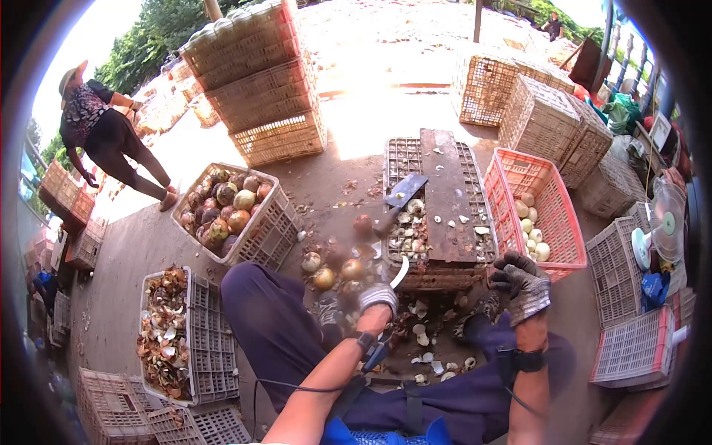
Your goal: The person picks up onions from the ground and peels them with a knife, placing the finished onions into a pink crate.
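Note:
My left hand, in a pale knitted glove, reaches low beside several unpeeled onions on the ground. Its fingers are smeared by motion, and a white curved strip shows just beyond it. My right hand, in a grey glove with dark fingers, hovers by the near corner of the pink crate; its fingers are curled in and hide whatever is between them. Peeled white onions lie in that crate. A cleaver rests at the left side of a wooden board across an upturned crate.
A crate of unpeeled onions and a crate of peels stand at left. Tall crate stacks rise behind. A person walks at far left. A fan and more crates line the right side. Onion scraps litter the floor.

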### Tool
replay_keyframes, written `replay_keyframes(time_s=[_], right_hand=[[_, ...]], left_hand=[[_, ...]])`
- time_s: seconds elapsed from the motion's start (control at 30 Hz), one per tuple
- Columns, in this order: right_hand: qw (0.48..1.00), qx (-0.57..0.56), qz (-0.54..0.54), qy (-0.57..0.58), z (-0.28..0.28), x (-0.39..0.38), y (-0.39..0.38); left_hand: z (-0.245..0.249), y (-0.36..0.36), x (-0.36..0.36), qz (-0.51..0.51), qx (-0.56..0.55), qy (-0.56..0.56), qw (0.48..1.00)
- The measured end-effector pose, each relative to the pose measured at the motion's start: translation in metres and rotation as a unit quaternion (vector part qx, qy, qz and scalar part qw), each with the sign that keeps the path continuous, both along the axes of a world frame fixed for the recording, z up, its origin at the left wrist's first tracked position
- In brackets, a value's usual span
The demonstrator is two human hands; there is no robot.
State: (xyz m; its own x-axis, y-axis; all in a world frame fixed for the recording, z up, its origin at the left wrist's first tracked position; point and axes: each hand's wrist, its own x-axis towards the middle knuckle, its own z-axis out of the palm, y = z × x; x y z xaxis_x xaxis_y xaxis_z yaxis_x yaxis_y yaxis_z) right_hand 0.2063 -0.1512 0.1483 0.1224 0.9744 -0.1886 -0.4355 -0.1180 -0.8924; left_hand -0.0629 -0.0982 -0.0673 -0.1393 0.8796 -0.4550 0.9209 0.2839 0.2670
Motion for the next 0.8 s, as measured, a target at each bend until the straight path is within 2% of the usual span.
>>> replay_keyframes(time_s=[0.07, 0.1, 0.13, 0.17, 0.2, 0.27, 0.3, 0.33, 0.37, 0.4, 0.43, 0.47, 0.5, 0.53, 0.57, 0.63, 0.67, 0.73, 0.77, 0.8], right_hand=[[1.0, -0.006, 0.003, -0.024, 0.0, -0.017, 0.001], [1.0, -0.007, 0.016, -0.024, -0.002, -0.024, 0.004], [0.999, -0.008, 0.029, -0.025, -0.003, -0.032, 0.006], [0.998, -0.023, 0.044, -0.031, -0.003, -0.041, 0.008], [0.995, -0.044, 0.073, -0.045, -0.004, -0.051, 0.01], [0.985, -0.092, 0.124, -0.071, -0.013, -0.071, 0.015], [0.982, -0.096, 0.152, -0.052, -0.028, -0.081, 0.019], [0.978, -0.103, 0.18, -0.033, -0.041, -0.093, 0.023], [0.972, -0.134, 0.183, -0.065, -0.046, -0.11, 0.025], [0.965, -0.152, 0.206, -0.052, -0.061, -0.124, 0.029], [0.953, -0.17, 0.239, -0.076, -0.083, -0.138, 0.035], [0.941, -0.191, 0.267, -0.079, -0.104, -0.153, 0.039], [0.93, -0.231, 0.282, -0.043, -0.127, -0.167, 0.043], [0.92, -0.248, 0.287, -0.103, -0.151, -0.184, 0.045], [0.902, -0.156, 0.347, -0.205, -0.212, -0.188, 0.056], [0.878, -0.042, 0.471, -0.08, -0.375, -0.183, 0.084], [0.859, -0.085, 0.462, -0.205, -0.361, -0.199, 0.087], [0.76, -0.192, 0.457, -0.421, -0.331, -0.232, 0.091], [0.796, -0.248, 0.402, -0.379, -0.347, -0.232, 0.086], [0.78, -0.214, 0.421, -0.411, -0.365, -0.235, 0.089]], left_hand=[[0.009, -0.017, -0.007, -0.096, -0.056, -0.007, 0.994], [0.021, -0.028, -0.01, -0.075, -0.027, -0.042, 0.996], [0.009, -0.032, -0.018, -0.046, 0.003, -0.102, 0.994], [-0.018, -0.035, -0.027, -0.017, 0.034, -0.162, 0.986], [-0.037, -0.036, -0.037, -0.027, 0.062, -0.159, 0.985], [-0.08, -0.023, -0.066, -0.128, 0.129, -0.001, 0.983], [-0.102, -0.014, -0.084, -0.201, 0.157, 0.133, 0.958], [-0.116, -0.005, -0.102, -0.214, 0.147, 0.205, 0.944], [-0.045, -0.016, -0.095, -0.239, 0.082, 0.314, 0.915], [-0.051, -0.01, -0.108, -0.19, 0.07, 0.269, 0.941], [-0.066, -0.008, -0.122, -0.07, 0.061, 0.13, 0.987], [-0.08, -0.007, -0.134, 0.059, 0.061, -0.014, 0.996], [-0.09, -0.009, -0.141, 0.179, 0.063, -0.133, 0.973], [-0.1, -0.01, -0.146, 0.222, 0.062, -0.211, 0.95], [-0.108, -0.011, -0.148, 0.274, 0.063, -0.298, 0.912], [-0.116, -0.01, -0.147, 0.343, 0.06, -0.431, 0.833], [-0.115, -0.008, -0.146, 0.362, 0.055, -0.475, 0.801], [-0.112, 0.002, -0.143, 0.382, 0.042, -0.536, 0.752], [-0.109, 0.007, -0.141, 0.395, 0.033, -0.563, 0.725], [-0.113, 0.012, -0.142, 0.399, 0.033, -0.579, 0.71]])
